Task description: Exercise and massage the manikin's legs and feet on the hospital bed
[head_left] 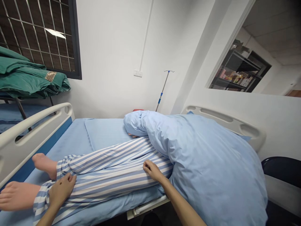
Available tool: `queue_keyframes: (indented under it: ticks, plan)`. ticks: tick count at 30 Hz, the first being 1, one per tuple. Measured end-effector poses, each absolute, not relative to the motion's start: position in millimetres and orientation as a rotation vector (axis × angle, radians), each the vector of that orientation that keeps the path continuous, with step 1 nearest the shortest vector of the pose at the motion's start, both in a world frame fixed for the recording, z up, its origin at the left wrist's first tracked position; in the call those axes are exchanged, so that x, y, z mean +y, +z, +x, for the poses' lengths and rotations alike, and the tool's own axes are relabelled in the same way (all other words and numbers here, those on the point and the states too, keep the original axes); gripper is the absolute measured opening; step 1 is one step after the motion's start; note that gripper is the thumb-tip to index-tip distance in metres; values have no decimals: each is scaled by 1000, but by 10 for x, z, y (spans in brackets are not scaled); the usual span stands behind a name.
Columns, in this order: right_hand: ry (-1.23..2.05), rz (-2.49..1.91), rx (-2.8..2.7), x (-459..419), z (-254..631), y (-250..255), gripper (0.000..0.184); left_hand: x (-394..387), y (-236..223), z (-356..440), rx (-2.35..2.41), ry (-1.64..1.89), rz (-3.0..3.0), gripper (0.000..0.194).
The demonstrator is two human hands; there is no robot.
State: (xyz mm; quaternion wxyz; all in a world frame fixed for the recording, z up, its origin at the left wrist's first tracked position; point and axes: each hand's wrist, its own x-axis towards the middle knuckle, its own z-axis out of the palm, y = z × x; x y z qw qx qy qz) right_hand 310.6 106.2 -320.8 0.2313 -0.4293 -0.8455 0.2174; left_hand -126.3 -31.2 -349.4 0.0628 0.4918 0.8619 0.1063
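Blue-white striped pyjama legs [105,169] point left along blue hospital bed [70,141]; left hand [61,188] on shin, right hand [152,170] on thigh, fingers [147,165] curled, grip unclear.

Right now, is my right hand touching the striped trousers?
Touching: the head view shows the right hand resting with its fingers on the blue-and-white striped trousers, with no gap.

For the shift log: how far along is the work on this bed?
Done, it seems: the striped trousers are on both legs, uncovered below the blue duvet. In hand: the left hand and right hand rest on the trousers. Left, hedged: the duvet lies bunched over the upper body; the bare feet are uncovered.
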Motion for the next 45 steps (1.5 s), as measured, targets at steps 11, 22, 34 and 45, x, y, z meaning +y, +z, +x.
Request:
queue_keyframes:
  ticks: [11,22,34,45]
  plan:
    - [613,-1160,-2379,1011,3106,-3184,13,-313,-3471,-1254,2619,321,1482,21]
    - [612,-1186,-2344,1004,3101,-3227,13,-342,-3393,-1213,2618,314,1521,20]
    - [589,-1222,-2292,1022,3093,-3264,7,-326,-3418,-1226,2628,340,1455,21]
    - [554,-1267,-2310,1021,3055,-3257,6,-285,-3536,-1286,2631,370,1395,26]
